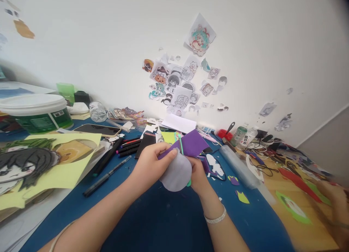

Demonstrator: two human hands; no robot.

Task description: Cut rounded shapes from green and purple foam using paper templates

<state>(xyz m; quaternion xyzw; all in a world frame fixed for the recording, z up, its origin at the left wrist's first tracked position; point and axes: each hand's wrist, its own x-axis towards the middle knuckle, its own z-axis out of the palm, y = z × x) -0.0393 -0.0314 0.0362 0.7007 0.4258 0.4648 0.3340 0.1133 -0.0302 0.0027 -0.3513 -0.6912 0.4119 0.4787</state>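
Note:
Between my hands, above the blue tabletop, are a rounded pale grey-lilac piece (176,174) and a purple sheet (194,143). My left hand (154,163) pinches both, its thumb on the top edge of the pale piece. Green scissors (180,143) cross the purple sheet, blades pointing up and a green handle showing low behind the pale piece. My right hand (198,174) is closed around the scissors' handle, its fingers partly hidden behind the pale piece.
Black pens (131,147), a phone (97,129) and a white-lidded tub (35,112) stand left. Small purple-yellow scraps (242,196), a clear roll (240,166) and bottles (240,134) lie or stand right. Another person's blurred hand (334,197) is at the far right.

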